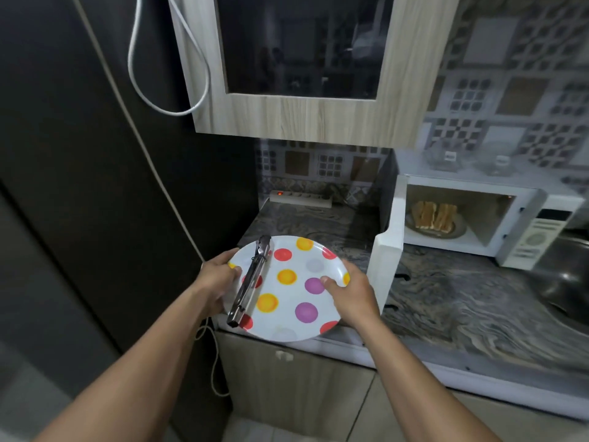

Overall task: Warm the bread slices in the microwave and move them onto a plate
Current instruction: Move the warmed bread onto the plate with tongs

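A white plate with coloured dots [294, 296] hangs over the front edge of the counter. My left hand [216, 277] grips its left rim, and my right hand [349, 293] grips its right rim, thumb on top. Metal tongs [250, 280] lie shut on the plate's left side, beside my left thumb. The white microwave [478, 218] stands at the right with its door [387, 250] swung open toward me. Inside it, two browned bread slices [435, 215] lie side by side on the glass turntable.
A marbled dark countertop [446, 301] runs to the right toward a steel sink [564, 282]. A power strip [301, 199] lies against the tiled back wall. A wooden wall cabinet [302, 68] hangs overhead, and a dark tall panel [79, 154] fills the left.
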Tool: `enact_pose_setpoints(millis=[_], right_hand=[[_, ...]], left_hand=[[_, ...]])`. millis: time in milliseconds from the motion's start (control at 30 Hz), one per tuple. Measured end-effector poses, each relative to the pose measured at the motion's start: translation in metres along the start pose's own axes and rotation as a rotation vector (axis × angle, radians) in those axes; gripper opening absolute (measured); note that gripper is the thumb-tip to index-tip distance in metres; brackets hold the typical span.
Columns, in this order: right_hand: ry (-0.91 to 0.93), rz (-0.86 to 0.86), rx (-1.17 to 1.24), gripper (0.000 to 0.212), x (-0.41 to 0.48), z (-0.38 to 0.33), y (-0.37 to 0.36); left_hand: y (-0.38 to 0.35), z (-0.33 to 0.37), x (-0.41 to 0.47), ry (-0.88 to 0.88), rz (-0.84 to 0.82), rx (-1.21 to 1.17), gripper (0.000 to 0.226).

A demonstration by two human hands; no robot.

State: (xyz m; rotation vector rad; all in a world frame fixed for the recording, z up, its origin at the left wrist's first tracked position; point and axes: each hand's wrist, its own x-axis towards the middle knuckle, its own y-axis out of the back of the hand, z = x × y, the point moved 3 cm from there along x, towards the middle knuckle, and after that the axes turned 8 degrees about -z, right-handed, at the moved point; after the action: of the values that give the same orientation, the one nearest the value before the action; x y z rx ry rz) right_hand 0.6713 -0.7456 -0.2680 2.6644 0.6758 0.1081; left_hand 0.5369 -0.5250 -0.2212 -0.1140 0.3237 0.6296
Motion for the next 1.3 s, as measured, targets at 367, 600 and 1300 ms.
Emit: enact_pose_setpoints(millis=[367,600,1300], right_hand=[[-0.041,0.182,0.019,0.026,-0.104,-0.003,0.060],[-0.042,0.219,0.062,0.020,-0.178,0.003,0.106],[-0.144,0.317,0.006,0.027,-0.203,0.119,0.316]], left_hand=[[-0.041,-0.006,-0.084,-0.051,-0.176,-0.018,0.042],[-0.078,-0.022,-0.131,-0.062,-0.264,0.009,0.044],[-0.322,-0.063,-0.147,0.002,-0.350,0.018,0.036]])
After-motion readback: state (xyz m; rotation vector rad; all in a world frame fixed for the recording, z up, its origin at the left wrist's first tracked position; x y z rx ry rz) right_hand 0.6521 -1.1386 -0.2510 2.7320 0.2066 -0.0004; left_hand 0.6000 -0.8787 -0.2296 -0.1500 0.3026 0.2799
